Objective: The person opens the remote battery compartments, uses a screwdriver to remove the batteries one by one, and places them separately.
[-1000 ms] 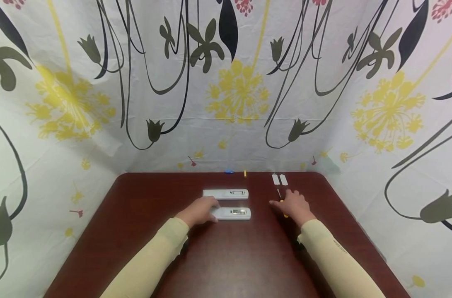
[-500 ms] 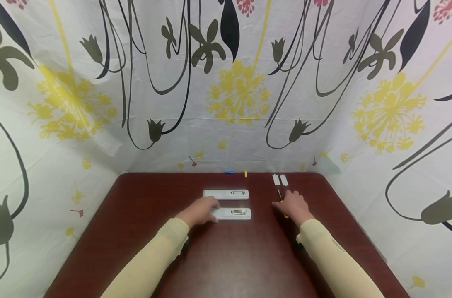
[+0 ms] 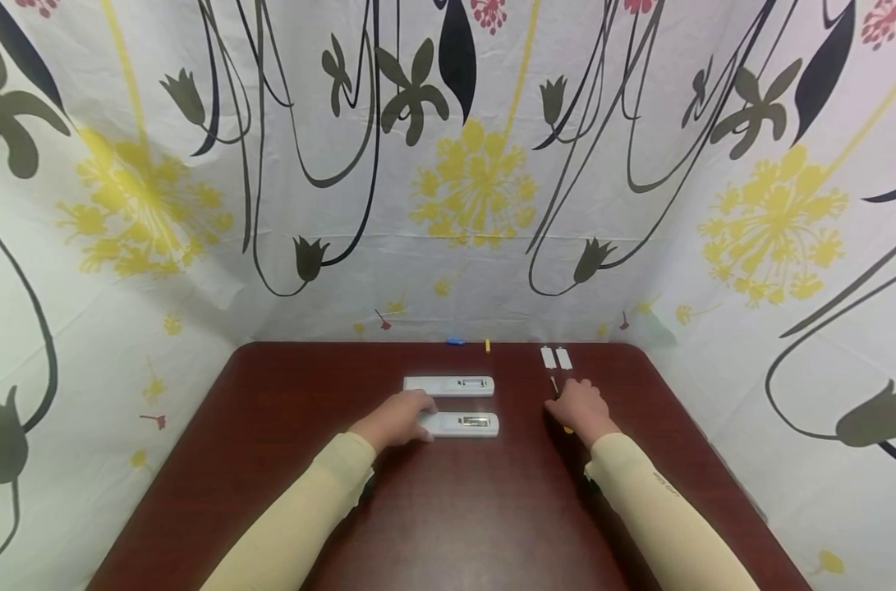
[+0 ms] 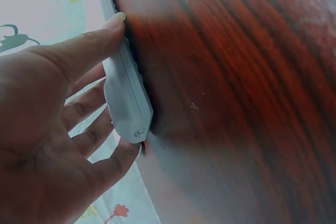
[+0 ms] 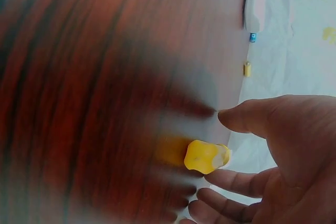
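Observation:
In the head view my left hand (image 3: 396,417) grips the left end of the nearer white remote control (image 3: 462,424), which lies face down with its battery bay uncovered. The left wrist view has the thumb on one long side of this remote (image 4: 126,93) and the fingers on the other. My right hand (image 3: 582,410) is over a screwdriver (image 3: 554,386), covering most of its yellow handle. Seen from the right wrist, the thumb stands apart from the handle (image 5: 200,156), while a finger of the right hand (image 5: 294,156) is at its other side.
A second white remote (image 3: 440,386) lies parallel behind the first, its bay also uncovered. Two small white battery covers (image 3: 549,358) lie at the back right. A blue battery (image 3: 456,341) and a yellow battery (image 3: 488,346) sit at the table's (image 3: 448,525) back edge, before a patterned cloth.
My right thumb has drawn in over the screwdriver, and the hand now hides more of the yellow handle. The left hand and the remotes have stayed in place.

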### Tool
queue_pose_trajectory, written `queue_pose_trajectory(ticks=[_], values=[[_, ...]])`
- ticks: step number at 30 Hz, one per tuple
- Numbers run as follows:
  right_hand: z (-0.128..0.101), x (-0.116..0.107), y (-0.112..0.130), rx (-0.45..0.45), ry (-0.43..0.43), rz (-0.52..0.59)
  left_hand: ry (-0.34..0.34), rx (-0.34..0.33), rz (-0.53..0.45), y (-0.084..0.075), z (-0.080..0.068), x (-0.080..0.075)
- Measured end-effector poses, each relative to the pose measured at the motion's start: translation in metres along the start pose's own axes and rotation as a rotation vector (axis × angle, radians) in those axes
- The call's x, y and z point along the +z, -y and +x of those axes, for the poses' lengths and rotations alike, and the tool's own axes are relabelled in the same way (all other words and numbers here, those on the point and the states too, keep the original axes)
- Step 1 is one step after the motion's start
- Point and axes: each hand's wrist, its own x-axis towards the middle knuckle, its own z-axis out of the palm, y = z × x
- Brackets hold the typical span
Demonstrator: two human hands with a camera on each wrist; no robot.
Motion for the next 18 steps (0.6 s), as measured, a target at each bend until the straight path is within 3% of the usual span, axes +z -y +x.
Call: queue_pose_trajectory(ticks=[18], values=[[0.0059,0.0058,0.0017,0.045,0.040,0.046,-0.002,0.005,0.003,-0.0007,-0.0012,-0.0001]])
